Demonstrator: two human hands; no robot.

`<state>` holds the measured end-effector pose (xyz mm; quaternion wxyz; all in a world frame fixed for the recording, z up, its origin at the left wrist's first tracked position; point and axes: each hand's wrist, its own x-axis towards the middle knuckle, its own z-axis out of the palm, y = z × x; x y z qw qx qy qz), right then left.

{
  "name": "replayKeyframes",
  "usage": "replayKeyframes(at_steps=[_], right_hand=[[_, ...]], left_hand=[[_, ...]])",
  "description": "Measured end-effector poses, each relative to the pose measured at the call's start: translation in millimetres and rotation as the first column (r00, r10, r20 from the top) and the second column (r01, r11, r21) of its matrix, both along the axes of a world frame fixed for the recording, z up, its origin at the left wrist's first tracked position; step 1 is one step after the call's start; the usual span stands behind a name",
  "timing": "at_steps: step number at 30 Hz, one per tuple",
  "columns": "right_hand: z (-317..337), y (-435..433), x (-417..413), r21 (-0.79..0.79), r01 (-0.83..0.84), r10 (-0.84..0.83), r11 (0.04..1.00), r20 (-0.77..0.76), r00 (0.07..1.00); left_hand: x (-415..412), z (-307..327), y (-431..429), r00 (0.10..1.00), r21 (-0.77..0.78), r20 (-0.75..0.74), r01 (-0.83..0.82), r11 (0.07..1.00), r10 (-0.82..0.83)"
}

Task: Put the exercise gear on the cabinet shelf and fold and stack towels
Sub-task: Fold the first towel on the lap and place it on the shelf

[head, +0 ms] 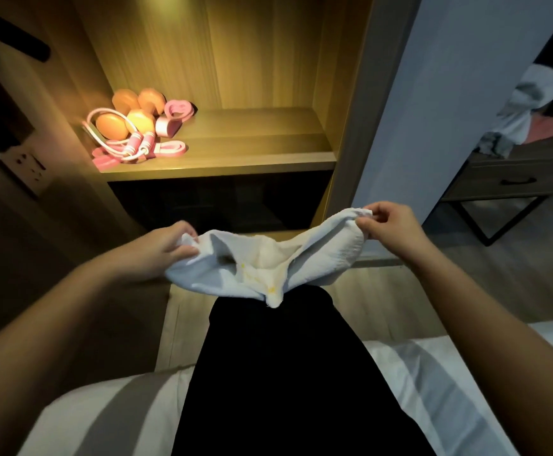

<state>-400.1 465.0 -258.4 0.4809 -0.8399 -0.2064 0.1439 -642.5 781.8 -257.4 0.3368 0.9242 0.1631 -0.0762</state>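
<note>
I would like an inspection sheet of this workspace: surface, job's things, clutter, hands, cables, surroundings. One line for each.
surface: lit wooden cabinet shelf, gear on its left part.
job's things: orange dumbbells and pink skipping rope lie on the shelf; white towel unfolded, sagging between the hands.
clutter: heap of clothes on the side table at the right.
hands: left hand pinches the towel's left end; right hand pinches its right end.
cables: nothing seen.
surroundings: wall socket at the left; striped bed below.
</note>
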Motion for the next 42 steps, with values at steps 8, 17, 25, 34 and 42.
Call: replayKeyframes(at_steps=[8,17,25,34,42], right_hand=[[16.5,12.6,96.3,-0.071,0.297,-0.288,0.952,0.116,0.950],[91.2,-26.9,164.1,0.089,0.559,-0.562,0.825,0.239,0.792],[115.1,-7.6,169.1,0.198,0.623,-0.632,0.757,-0.021,0.775],[136.5,13.3,171.0,0.213,0.643,-0.662,0.736,0.027,0.749],[115.2,15.0,162.4,0.184,0.598,-0.620,0.780,0.093,0.779]], left_hand=[[23.3,38.6,75.0,0.947,0.423,0.128,-0.320,0.847,0.294],[34.4,103.8,127.2,0.487,0.166,0.606,-0.851,0.499,0.629],[34.1,134.6,116.2,0.204,-0.332,0.518,-0.847,0.415,0.830],[28.5,148.3,115.8,0.094,-0.423,0.541,-0.828,0.368,0.836],[35.1,132.0,100.8,0.061,-0.484,0.536,-0.795,0.365,0.842]])
